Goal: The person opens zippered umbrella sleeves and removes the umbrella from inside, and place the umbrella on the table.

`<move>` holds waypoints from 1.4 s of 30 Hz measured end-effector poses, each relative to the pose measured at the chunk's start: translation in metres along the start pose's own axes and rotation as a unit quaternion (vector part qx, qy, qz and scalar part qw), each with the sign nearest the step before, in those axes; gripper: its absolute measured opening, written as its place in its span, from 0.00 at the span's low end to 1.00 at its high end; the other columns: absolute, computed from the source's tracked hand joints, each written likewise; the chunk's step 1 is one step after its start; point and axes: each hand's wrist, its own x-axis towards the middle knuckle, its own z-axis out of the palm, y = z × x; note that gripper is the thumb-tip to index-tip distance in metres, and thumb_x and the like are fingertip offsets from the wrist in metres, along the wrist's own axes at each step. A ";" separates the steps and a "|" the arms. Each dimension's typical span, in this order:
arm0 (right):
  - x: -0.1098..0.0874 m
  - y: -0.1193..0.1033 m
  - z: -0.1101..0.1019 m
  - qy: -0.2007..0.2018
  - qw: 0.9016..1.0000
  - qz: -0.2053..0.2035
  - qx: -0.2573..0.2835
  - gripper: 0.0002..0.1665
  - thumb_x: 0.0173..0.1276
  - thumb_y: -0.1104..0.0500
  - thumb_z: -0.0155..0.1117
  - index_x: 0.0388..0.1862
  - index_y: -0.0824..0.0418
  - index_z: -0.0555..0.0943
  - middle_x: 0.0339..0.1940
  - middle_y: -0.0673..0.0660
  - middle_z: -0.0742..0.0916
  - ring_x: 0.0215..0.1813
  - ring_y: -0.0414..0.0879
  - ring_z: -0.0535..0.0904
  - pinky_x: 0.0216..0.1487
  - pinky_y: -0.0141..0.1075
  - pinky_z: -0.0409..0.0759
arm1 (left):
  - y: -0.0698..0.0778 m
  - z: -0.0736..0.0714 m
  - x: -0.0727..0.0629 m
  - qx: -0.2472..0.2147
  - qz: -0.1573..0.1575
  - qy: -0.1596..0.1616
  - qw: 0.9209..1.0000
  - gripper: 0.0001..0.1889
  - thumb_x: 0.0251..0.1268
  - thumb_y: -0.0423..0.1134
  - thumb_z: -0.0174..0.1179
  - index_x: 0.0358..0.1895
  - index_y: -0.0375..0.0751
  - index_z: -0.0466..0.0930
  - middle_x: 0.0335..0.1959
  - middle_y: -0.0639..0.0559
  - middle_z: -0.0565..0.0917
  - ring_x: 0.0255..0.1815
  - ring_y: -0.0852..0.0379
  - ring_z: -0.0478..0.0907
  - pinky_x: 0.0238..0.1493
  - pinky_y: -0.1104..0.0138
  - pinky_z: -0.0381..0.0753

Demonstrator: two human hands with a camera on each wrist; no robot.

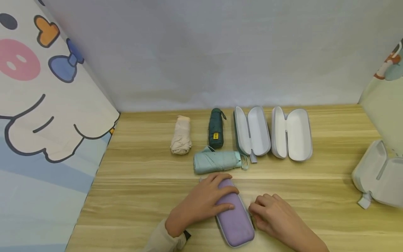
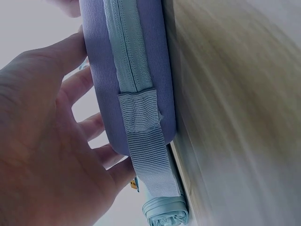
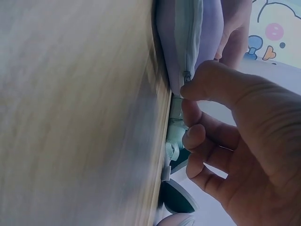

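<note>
A closed purple zip case lies on the table near the front. Over its lid rests my left hand, fingers spread and the thumb flat on the top. In the left wrist view, a grey fabric tab ends the case's pale zipper. My right hand is at the case's right side, thumb and forefinger pinching the zipper pull. The metal slider shows just above the thumb tip, while the pull itself is mostly hidden by the fingers.
Beyond the case lie a light teal folded umbrella, a beige one and a dark green one. Two open cases, one dark green outside and one greyish, stand at the back; another open pale case is at the far right.
</note>
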 end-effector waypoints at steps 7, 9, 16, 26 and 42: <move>-0.001 0.001 -0.002 0.008 1.000 -0.014 -0.006 0.18 0.48 0.59 0.81 0.34 0.44 0.83 0.32 0.38 0.80 0.34 0.34 0.75 0.39 0.30 0.68 | -0.002 0.000 -0.004 -0.011 -0.011 0.010 1.000 0.22 0.73 0.62 0.60 0.65 0.65 0.80 0.75 0.49 0.71 0.76 0.50 0.68 0.73 0.53 0.74; -0.001 0.002 -0.003 0.009 1.000 -0.017 -0.008 0.18 0.47 0.59 0.81 0.34 0.44 0.82 0.32 0.38 0.80 0.34 0.34 0.75 0.39 0.31 0.68 | -0.003 0.000 -0.005 -0.012 -0.009 0.018 1.000 0.21 0.73 0.62 0.60 0.65 0.64 0.80 0.75 0.49 0.71 0.75 0.50 0.68 0.72 0.54 0.75; -0.001 0.004 -0.004 0.006 1.000 -0.019 -0.010 0.19 0.44 0.59 0.82 0.33 0.44 0.82 0.31 0.38 0.79 0.34 0.34 0.75 0.40 0.32 0.67 | -0.006 -0.001 -0.007 -0.017 -0.015 0.024 0.999 0.21 0.73 0.61 0.60 0.65 0.63 0.80 0.73 0.48 0.73 0.73 0.50 0.70 0.72 0.54 0.74; -0.005 0.013 -0.005 0.026 0.999 -0.012 -0.028 0.19 0.42 0.61 0.80 0.32 0.45 0.82 0.29 0.39 0.79 0.32 0.36 0.76 0.40 0.35 0.70 | -0.010 -0.004 -0.011 -0.030 -0.034 0.022 0.999 0.21 0.75 0.59 0.59 0.66 0.62 0.79 0.72 0.47 0.75 0.73 0.51 0.71 0.72 0.52 0.75; -0.021 0.033 -0.020 0.039 0.997 0.043 -0.056 0.20 0.40 0.64 0.74 0.32 0.46 0.79 0.30 0.38 0.81 0.33 0.38 0.79 0.41 0.39 0.72 | -0.009 0.001 -0.009 -0.076 -0.063 0.042 0.994 0.20 0.75 0.56 0.61 0.64 0.59 0.81 0.67 0.45 0.75 0.65 0.45 0.72 0.65 0.50 0.78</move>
